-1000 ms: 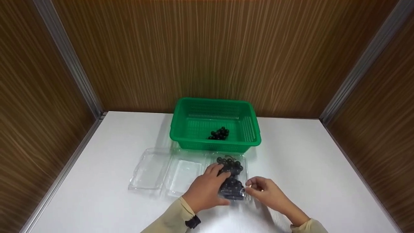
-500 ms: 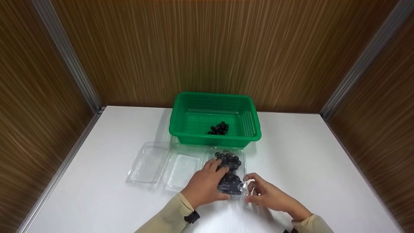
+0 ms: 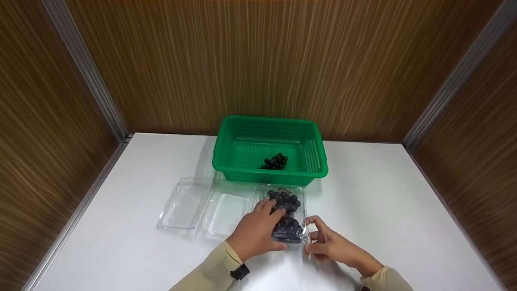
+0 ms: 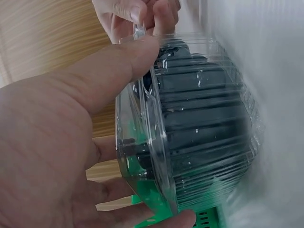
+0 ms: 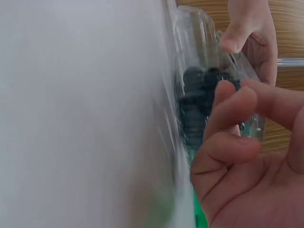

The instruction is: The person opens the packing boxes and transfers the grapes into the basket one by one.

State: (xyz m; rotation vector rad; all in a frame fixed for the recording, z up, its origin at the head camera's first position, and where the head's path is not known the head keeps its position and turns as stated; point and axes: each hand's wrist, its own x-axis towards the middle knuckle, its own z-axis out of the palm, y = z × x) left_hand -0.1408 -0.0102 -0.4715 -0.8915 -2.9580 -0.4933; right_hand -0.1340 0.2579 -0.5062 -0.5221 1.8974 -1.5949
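Note:
A clear plastic clamshell box [image 3: 302,206], its lid down, holds dark grapes [image 3: 287,223]. My left hand [image 3: 254,234] spans the box from the left, fingers across the lid and thumb by the near edge. The left wrist view shows that thumb on the rim and the ribbed base [image 4: 204,109] full of dark fruit. At the box's right side, my right hand [image 3: 329,245] pinches the small rim tab [image 4: 139,30] near the front corner. Curled fingers [image 5: 232,149] of this hand partly hide the grapes in the right wrist view.
Another clear clamshell lies open on the white table [image 3: 371,194], its base [image 3: 228,214] beside the filled box and its lid [image 3: 185,206] farther left. Behind them stands a green basket [image 3: 266,171] with a bunch of grapes [image 3: 275,161] inside. Wood-grain panels [image 3: 258,60] enclose the table.
The right hand's fingers have spread from a tighter curl, then drawn in at the box's right front edge. My left hand has stayed on the box. The head view has tilted slightly.

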